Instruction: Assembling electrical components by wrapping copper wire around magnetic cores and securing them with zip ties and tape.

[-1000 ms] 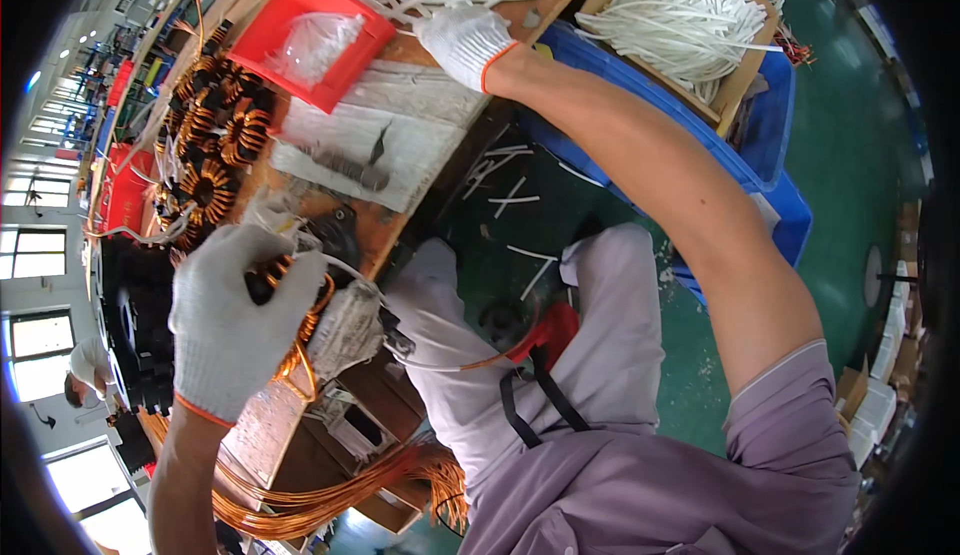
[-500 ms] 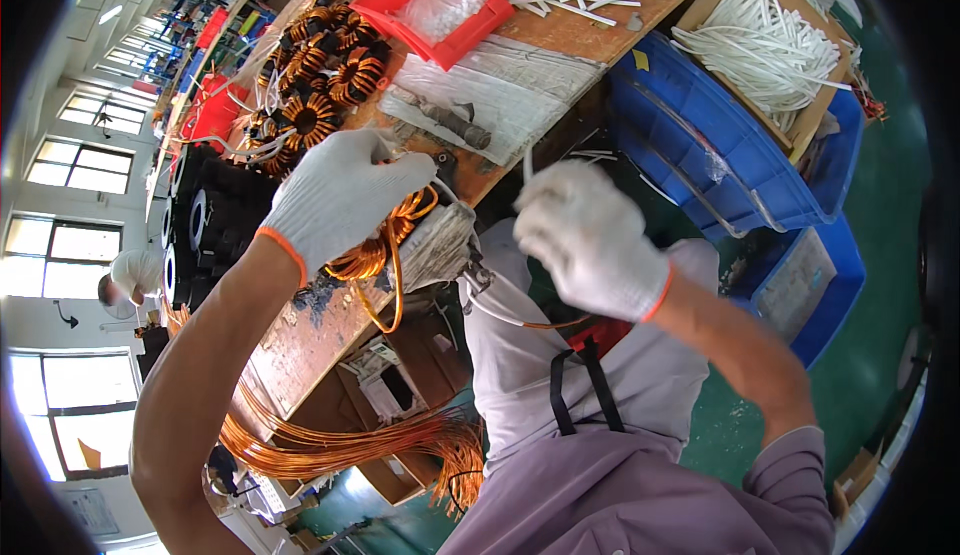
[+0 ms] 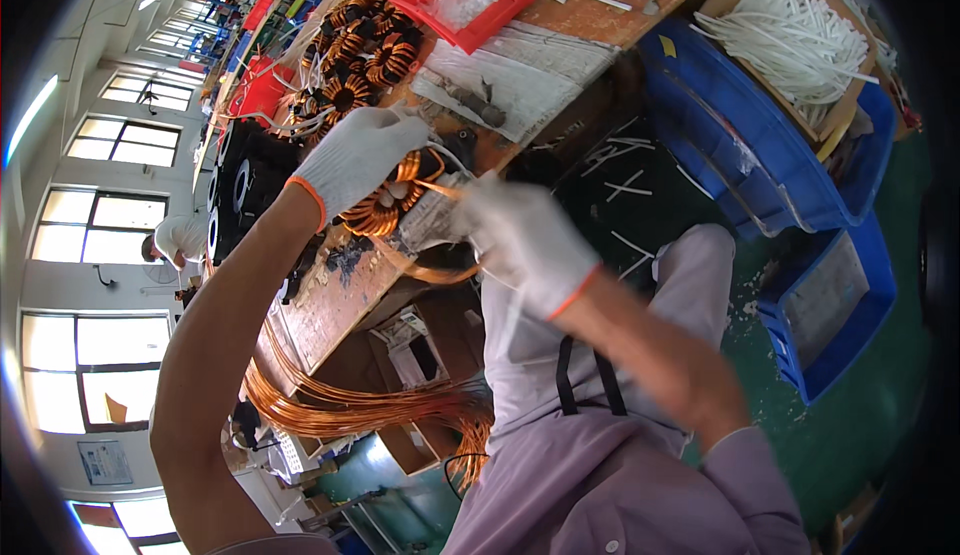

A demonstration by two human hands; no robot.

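Note:
My left hand [image 3: 365, 155], in a white knit glove, is closed on the upper left side of a copper-wound ring coil [image 3: 372, 217] at the bench edge. The palm and curled fingers hide part of the ring. My right hand [image 3: 532, 240], also gloved, is just right of the coil and smeared by motion. Its fingers look closed on orange copper wire [image 3: 437, 189], which runs from the coil to them. A wide loop of wire [image 3: 425, 273] hangs below the coil towards this hand. A pale wrapped block [image 3: 428, 223] lies beside the coil.
Finished ring coils [image 3: 345, 90] are piled beyond my left hand, near a red bin [image 3: 515, 0]. A dark tool [image 3: 470, 103] lies on the bench. At right stand a blue crate [image 3: 700, 145] and a carton of white tubes [image 3: 850, 120]. Copper wires [image 3: 330, 410] hang below.
My right hand has moved left, closer to the coil. The wire loop has swung out to the right, towards that hand. My left hand keeps its hold, and the whole view has shifted slightly.

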